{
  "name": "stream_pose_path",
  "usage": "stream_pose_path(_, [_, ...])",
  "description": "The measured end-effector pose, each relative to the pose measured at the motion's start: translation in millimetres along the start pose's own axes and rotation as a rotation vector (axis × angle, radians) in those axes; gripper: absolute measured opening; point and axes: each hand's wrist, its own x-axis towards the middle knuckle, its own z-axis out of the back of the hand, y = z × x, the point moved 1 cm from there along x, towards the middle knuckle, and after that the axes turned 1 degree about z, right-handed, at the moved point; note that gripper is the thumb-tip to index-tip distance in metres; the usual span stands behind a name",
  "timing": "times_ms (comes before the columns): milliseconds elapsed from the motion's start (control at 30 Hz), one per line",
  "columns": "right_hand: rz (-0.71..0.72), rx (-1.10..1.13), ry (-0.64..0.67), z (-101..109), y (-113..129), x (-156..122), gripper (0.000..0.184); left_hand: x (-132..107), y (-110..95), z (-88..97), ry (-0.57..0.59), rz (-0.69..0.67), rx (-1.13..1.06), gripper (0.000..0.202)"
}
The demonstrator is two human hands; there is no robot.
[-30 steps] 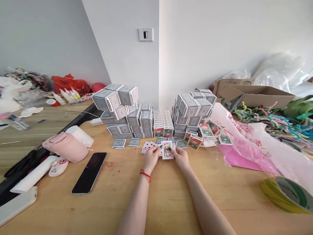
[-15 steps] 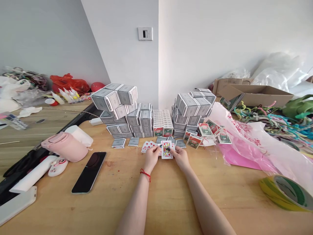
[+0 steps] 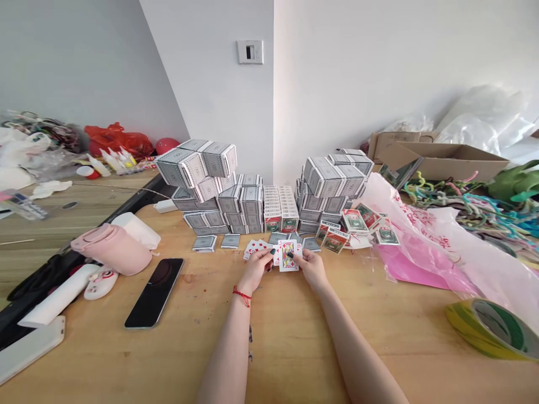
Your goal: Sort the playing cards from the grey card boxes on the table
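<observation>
A jack of diamonds playing card (image 3: 288, 261) faces me upright, pinched at its right side by my right hand (image 3: 312, 268), with the thumb across its front. My left hand (image 3: 255, 268) is closed in a pinch at the left edge of another red-marked playing card (image 3: 276, 259), which lies partly behind the jack. Just beyond my left fingers, a few face-up red cards (image 3: 255, 246) are fanned on the table. Small face-down card piles (image 3: 231, 241) lie in a row behind my hands.
Stacked grey-backed card blocks (image 3: 242, 205) and boxed decks (image 3: 281, 207) stand ahead. More card boxes (image 3: 336, 240) lie to the right, beside a pink plastic bag (image 3: 421, 252) and yellow tape (image 3: 467, 331). A black phone (image 3: 155, 293) and pink cup (image 3: 115, 249) are left.
My left hand has shifted slightly left, away from the jack's edge. The right hand still holds the jack in nearly the same place. The view has tilted slightly.
</observation>
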Motion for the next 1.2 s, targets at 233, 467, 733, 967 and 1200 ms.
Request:
stream_pose_path(233, [0.032, 0.004, -0.001, 1.2, -1.1, -0.6, 0.039, -0.3, -2.9, -0.6, 0.045, 0.038, -0.094, 0.031])
stream_pose_path(467, [0.062, 0.004, -0.005, 3.9, -5.1, -1.0, 0.031, -0.9, -1.8, -1.3, 0.105, 0.032, -0.128, 0.029])
stream_pose_path(733, [0.082, -0.028, -0.034, 3.4, -4.7, -3.2, 0.034, -1.3, -4.2, -3.6, 0.104, 0.023, -0.014, 0.033])
stream_pose_path(967, [0.071, -0.004, -0.027, 2.2, -7.1, -3.4, 0.033, 1.9, -3.7, -9.4, -0.008, 0.005, 0.003, 0.036])
stream_pose_path(1200, [0.048, 0.029, -0.017, 0.3, -7.5, -3.6, 0.034, 1.8, -2.2, -14.9, -0.073, 0.023, -0.01, 0.033])
